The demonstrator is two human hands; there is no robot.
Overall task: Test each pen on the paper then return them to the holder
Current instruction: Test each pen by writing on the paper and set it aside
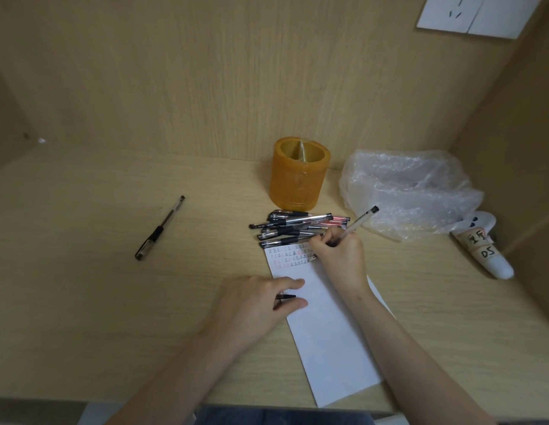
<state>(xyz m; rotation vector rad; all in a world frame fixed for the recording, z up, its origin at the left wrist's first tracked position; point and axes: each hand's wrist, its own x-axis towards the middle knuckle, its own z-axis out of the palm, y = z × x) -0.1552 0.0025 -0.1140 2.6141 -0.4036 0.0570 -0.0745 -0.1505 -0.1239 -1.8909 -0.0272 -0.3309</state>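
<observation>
A long white paper strip point(325, 332) lies on the desk, with rows of small black and red marks near its top end. My right hand point(340, 256) grips a clear pen point(357, 223) with its tip down on the marked area. My left hand point(261, 302) rests on the paper's left edge and holds a black pen cap point(287, 297) between its fingers. Several pens point(294, 228) lie in a pile just beyond the paper. Behind them stands the amber round holder point(297, 176), which looks empty. One capped black pen point(159, 228) lies alone to the left.
A crumpled clear plastic bag point(411, 191) sits right of the holder. A small white tube with labels point(485, 246) lies by the right wall. Wooden walls close in the desk at the back and right. A wall socket point(469, 13) is at the upper right.
</observation>
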